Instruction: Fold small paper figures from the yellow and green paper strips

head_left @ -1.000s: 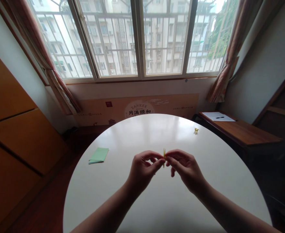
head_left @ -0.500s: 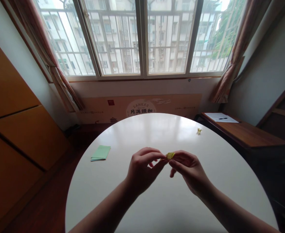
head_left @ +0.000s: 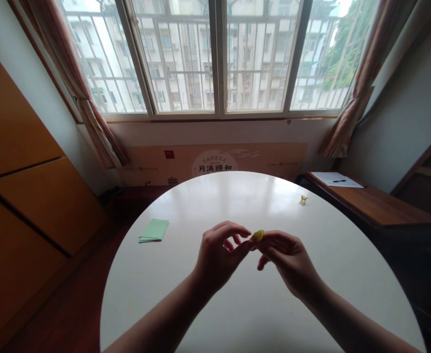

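Note:
Both my hands are raised over the round white table (head_left: pixel 237 304), fingertips meeting at a tiny folded piece of yellow paper (head_left: pixel 257 235). My right hand (head_left: pixel 287 260) pinches the yellow paper between thumb and forefinger. My left hand (head_left: pixel 219 255) has its fingers curled, thumb and forefinger touching the paper's left end. A second small yellow folded piece (head_left: pixel 303 199) lies on the table at the far right. Several green paper sheets (head_left: pixel 154 230) lie in a stack near the table's left edge.
A wooden side desk (head_left: pixel 373 203) with a white sheet and a pen (head_left: pixel 338 181) stands to the right. An orange cabinet (head_left: pixel 24 196) fills the left. A wide barred window (head_left: pixel 215 54) and curtains are behind the table.
The yellow paper has turned from standing upright between my fingertips to lying sideways. My left forefinger has lifted a little. The view has shifted slightly.

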